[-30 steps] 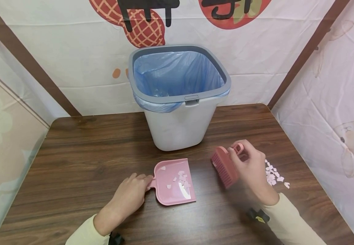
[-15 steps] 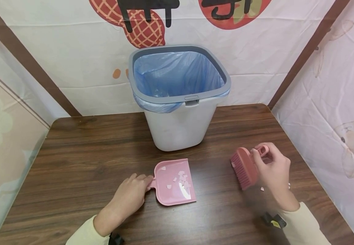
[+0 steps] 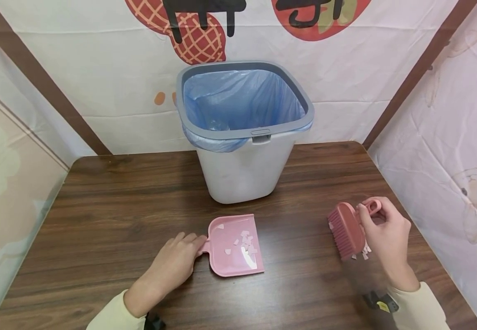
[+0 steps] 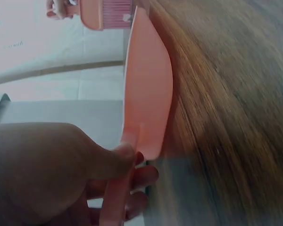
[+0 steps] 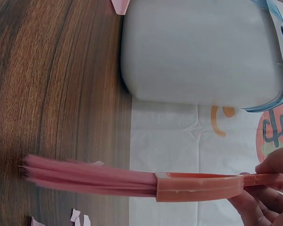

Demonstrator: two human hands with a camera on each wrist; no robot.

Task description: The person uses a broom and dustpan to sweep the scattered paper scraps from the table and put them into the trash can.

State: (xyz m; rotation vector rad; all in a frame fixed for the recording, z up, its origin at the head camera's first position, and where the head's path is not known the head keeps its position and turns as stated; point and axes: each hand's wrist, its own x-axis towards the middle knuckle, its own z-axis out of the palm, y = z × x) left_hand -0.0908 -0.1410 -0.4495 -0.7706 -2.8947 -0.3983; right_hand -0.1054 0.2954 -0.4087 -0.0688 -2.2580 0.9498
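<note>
My left hand (image 3: 174, 261) grips the handle of a pink dustpan (image 3: 222, 262), which lies on the table with its wide lip facing right. Several small pale paper scraps (image 3: 245, 239) lie in the pan. In the left wrist view the thumb and fingers (image 4: 144, 176) wrap the pan's handle. My right hand (image 3: 388, 233) holds a pink hand brush (image 3: 351, 229) by its looped handle, at the table's right side. The bristles (image 5: 89, 176) point down at the tabletop, and a scrap clings to them. More paper scraps (image 3: 366, 251) lie just behind the brush, partly hidden by it and the hand.
A light grey trash bin (image 3: 242, 174) with a blue bag (image 3: 242, 101) stands at the back middle of the wooden table (image 3: 131, 197). Printed cloth walls (image 3: 131, 91) enclose the table at the back and both sides.
My right hand has carried the brush rightward from near the dustpan to the loose scraps, which it now partly covers. The left hand and dustpan have stayed put.
</note>
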